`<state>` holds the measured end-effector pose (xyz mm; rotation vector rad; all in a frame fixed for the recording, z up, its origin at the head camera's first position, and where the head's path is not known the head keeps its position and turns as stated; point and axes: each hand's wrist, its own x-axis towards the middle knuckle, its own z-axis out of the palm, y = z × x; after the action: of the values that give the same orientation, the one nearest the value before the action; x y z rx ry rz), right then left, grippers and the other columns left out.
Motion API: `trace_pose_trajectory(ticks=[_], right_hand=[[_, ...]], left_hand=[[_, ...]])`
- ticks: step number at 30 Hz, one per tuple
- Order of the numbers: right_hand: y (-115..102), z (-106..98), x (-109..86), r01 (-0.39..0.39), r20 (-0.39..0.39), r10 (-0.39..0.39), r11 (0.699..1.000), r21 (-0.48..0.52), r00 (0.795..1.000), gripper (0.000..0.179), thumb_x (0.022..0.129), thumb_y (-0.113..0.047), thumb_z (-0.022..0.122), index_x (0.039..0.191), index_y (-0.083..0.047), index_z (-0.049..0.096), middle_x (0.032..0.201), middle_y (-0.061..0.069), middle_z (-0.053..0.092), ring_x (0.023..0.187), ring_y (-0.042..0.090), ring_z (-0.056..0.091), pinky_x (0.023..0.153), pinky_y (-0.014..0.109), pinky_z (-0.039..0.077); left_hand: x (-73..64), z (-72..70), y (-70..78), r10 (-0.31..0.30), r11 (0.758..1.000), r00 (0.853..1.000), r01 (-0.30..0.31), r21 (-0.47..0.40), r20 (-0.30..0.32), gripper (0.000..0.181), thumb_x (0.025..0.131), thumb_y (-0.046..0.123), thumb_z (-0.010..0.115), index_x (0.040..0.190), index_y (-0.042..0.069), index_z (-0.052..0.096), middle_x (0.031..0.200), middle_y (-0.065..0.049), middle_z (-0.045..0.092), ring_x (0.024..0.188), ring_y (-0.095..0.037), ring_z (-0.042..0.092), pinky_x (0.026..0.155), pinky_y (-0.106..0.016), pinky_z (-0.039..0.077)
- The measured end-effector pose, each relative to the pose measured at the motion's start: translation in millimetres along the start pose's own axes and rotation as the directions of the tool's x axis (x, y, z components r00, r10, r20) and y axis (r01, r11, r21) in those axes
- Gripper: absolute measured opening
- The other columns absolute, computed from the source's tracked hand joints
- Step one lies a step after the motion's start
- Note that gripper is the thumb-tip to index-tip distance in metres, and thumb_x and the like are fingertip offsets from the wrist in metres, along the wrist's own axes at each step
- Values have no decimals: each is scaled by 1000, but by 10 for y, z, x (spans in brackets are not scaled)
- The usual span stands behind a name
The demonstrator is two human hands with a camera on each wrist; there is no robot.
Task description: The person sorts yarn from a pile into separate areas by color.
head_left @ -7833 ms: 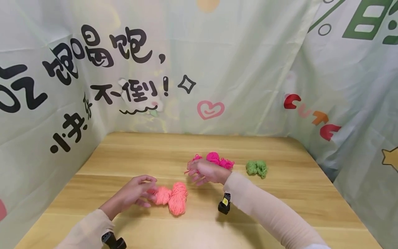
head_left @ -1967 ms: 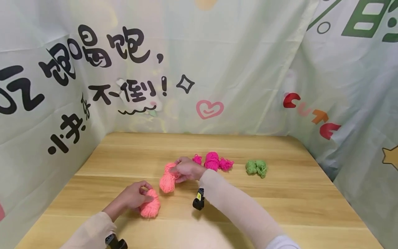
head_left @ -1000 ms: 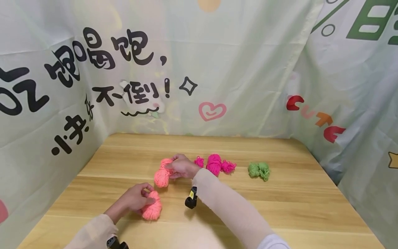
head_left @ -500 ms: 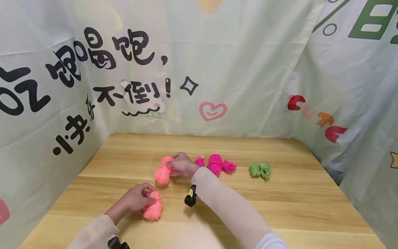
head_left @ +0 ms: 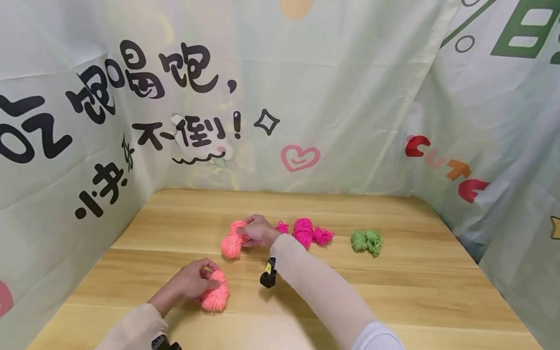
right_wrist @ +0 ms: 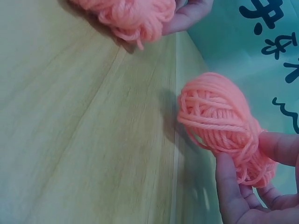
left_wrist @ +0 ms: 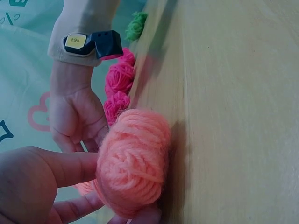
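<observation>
My left hand (head_left: 191,280) grips a coral skein of yarn (head_left: 216,293) at the front left of the table, thumb on one side. In the left wrist view that skein (left_wrist: 135,163) fills the lower middle, its strands wound round the waist. Farther back, my right hand (head_left: 261,232) pinches a second coral skein (head_left: 232,241) by its upper end. The right wrist view shows this second skein (right_wrist: 215,109) tilted between thumb and fingers, its wide end apart from the tabletop. The two skeins are apart from each other.
Just right of my right hand lies magenta yarn (head_left: 303,232), a bundle with a smaller tangle on each side. Green yarn (head_left: 366,241) sits farther right. Printed cloth walls (head_left: 350,121) border the wooden table (head_left: 415,282) at the back and sides.
Earlier the coral skeins lay side by side and my right hand was at the magenta yarn. Since then each hand took one skein and they moved apart. The last half second brings almost no motion.
</observation>
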<state>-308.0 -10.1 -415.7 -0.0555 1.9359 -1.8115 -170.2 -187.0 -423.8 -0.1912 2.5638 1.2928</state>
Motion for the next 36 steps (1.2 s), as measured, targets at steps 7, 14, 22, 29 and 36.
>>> trace_pose_trajectory(ticks=[7,14,22,29,36], right_hand=[[10,-15,34,-24,1,24,1000,8,1000,33,87,0,69,111,-1,47,86,10,53,68,17,54,71,37,57],[39,-6,51,-43,-5,43,999,7,999,33,88,-1,69,113,-2,47,88,11,55,68,17,55,73,38,57],[81,4,105,-14,-31,13,999,-30,999,31,88,-1,68,111,-1,47,86,11,56,71,18,56,71,36,57],[122,18,122,11,-91,-20,995,-104,996,29,88,-2,69,110,-2,51,84,9,58,67,16,57,64,32,57],[133,69,105,49,-130,-73,982,-180,989,30,86,1,70,107,0,50,86,11,56,62,15,58,63,32,58]], left_hand=[[-4,-4,3,-8,1000,1000,8,6,11,31,84,8,74,110,7,59,92,-10,54,72,-24,54,52,-33,52],[-18,5,-26,14,1000,1000,-14,2,-1,30,83,8,75,108,7,60,91,-9,54,70,-23,54,51,-34,52],[-31,6,-13,29,1000,999,-29,-1,-14,29,84,8,75,109,7,60,92,-9,54,72,-23,54,52,-34,51],[-47,-10,-2,38,999,999,-38,-6,2,31,83,12,77,109,7,60,93,-9,55,69,-22,55,51,-35,53],[-43,-10,-11,8,1000,1000,-8,-22,27,36,81,10,79,110,8,59,96,-10,55,71,-23,57,51,-35,54]])
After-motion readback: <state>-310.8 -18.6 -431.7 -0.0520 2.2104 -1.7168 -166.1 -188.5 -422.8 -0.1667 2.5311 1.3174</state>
